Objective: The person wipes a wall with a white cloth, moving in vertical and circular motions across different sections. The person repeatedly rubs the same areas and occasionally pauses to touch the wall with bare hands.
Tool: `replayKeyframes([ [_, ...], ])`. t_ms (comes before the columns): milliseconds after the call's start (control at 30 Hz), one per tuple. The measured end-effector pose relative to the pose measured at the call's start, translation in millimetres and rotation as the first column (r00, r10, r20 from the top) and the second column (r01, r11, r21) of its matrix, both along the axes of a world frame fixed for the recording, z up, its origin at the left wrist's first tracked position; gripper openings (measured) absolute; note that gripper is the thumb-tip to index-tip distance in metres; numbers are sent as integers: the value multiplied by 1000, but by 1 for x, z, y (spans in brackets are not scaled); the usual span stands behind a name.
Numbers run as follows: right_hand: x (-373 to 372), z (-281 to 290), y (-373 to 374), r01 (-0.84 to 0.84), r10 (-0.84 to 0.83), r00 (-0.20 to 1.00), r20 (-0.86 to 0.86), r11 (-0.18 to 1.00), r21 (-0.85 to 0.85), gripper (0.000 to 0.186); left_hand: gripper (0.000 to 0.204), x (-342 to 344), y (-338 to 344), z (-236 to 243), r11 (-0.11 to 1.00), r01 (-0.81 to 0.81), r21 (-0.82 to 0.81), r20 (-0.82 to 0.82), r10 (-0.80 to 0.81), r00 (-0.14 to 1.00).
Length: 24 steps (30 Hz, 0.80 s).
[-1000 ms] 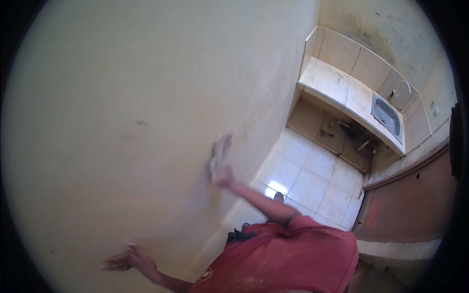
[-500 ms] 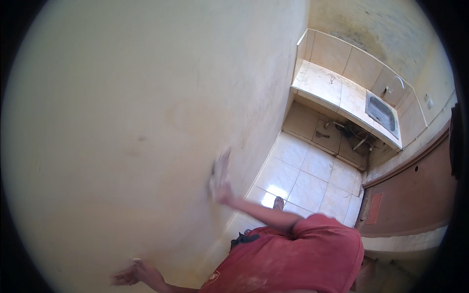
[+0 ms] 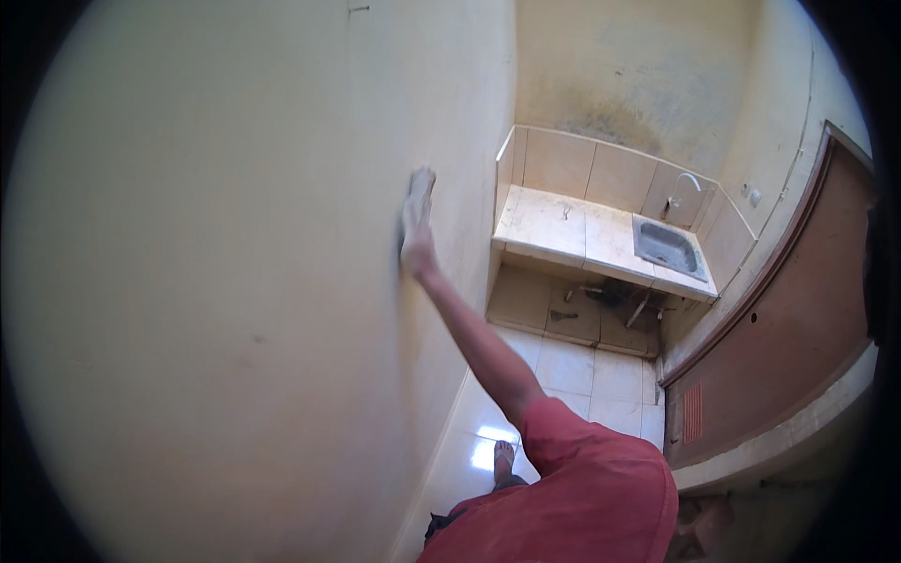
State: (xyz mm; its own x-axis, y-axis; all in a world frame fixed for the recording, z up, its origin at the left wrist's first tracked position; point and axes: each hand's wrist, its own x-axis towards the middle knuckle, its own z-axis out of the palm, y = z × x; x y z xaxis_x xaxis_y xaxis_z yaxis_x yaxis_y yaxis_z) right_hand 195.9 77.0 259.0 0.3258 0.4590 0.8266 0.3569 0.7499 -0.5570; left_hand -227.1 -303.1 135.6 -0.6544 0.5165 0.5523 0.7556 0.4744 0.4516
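My right hand lies along the pale, yellowish wall, its arm stretched out and up. The fingers are straight and pressed together, pointing up the wall. Whitish dust covers the hand. A dark strip shows between the palm and the wall; whether it is shadow or something thin under the palm, I cannot tell. Faint smudges mark the wall lower down. My left hand is out of view.
A tiled counter with a metal sink and a white tap stands at the far end. Pipes show below it. To the right is a brown door. My foot stands on the glossy tiled floor.
My right hand has slid higher up the wall, with the arm straighter. My left hand, open at the lower left before, has left the view. The view has turned and shifted.
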Motion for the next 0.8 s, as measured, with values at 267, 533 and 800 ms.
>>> replayKeyframes([
  [267,-161,-256,-194,-116,189,924,332,967,-228,70,65,-13,5,-16,997,-54,60,-56,57,997],
  [533,-54,-114,-39,47,-15,976,218,988,-144,63,66,-44,-6,-28,985,-149,82,-112,157,981],
  [800,-114,-119,-73,-50,40,995,92,993,109,71,66,-61,-7,-37,940,-282,193,-221,322,921],
])
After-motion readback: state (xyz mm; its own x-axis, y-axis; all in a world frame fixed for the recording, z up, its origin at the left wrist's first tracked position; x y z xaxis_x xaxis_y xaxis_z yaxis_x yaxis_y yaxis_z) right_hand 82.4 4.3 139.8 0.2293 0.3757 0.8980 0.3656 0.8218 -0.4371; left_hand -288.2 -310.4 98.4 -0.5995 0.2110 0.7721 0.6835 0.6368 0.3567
